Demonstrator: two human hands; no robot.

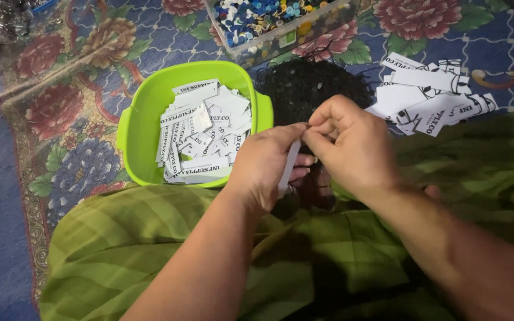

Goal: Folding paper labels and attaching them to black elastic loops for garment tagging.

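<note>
Hands meet over a lap draped in green striped cloth (150,249), seen from above by a head-worn camera. The left hand (263,166) is closed around a narrow white paper tag (290,166), which hangs down between its fingers and thumb, while the right hand (346,142) has its thumb and forefinger pinched together at the tag's upper end, the two hands touching there. Whether a thread lies between the right fingertips cannot be told. Directly behind the hands sits a tangled heap of black strings (310,83), lying on a floral carpet (78,89) patterned with red and blue blooms. To the left of the hands, just beside the left wrist, a lime-green plastic tub (138,125) with side handles holds a loose pile of white printed tags (200,131), stacked at all angles. To the right, past the string heap, a second batch of white tags (429,95) lies scattered flat on the carpet, some with black loops already on them. At the top edge, beyond the strings, stands a clear plastic box (292,35) filled with small blue, white and yellow pieces too small to make out. A crumpled clear bag (1,21) shows at the upper left corner.
</note>
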